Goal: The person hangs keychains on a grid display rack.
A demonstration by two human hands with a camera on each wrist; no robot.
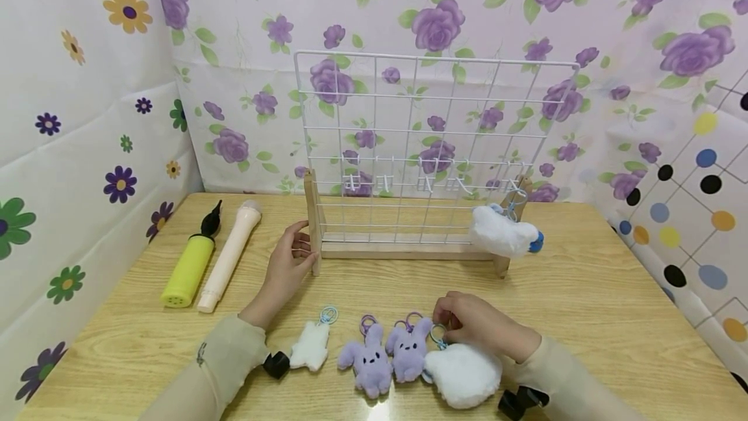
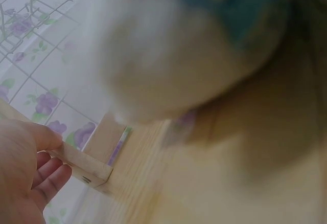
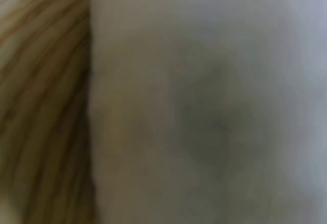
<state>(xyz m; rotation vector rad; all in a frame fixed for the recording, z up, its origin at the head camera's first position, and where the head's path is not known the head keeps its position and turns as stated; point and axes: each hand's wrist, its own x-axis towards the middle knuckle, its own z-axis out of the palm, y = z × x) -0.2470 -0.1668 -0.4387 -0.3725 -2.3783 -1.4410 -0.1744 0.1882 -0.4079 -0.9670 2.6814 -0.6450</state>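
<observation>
My left hand holds the left wooden post of a white wire grid rack. In the left wrist view the thumb lies on the wood and the fingers curl beside it. My right hand pinches the light-blue key ring of a round white plush keychain on the table. White plush fills most of the right wrist view, blurred, hiding the fingers there. Left of it lie two purple bunny keychains and a small white plush keychain.
Another white plush keychain with a blue end hangs from the rack's right hook. Several hooks line the grid. A yellow-green hand pump and a pale pink tube lie at the table's left. Flowered cloth stands behind.
</observation>
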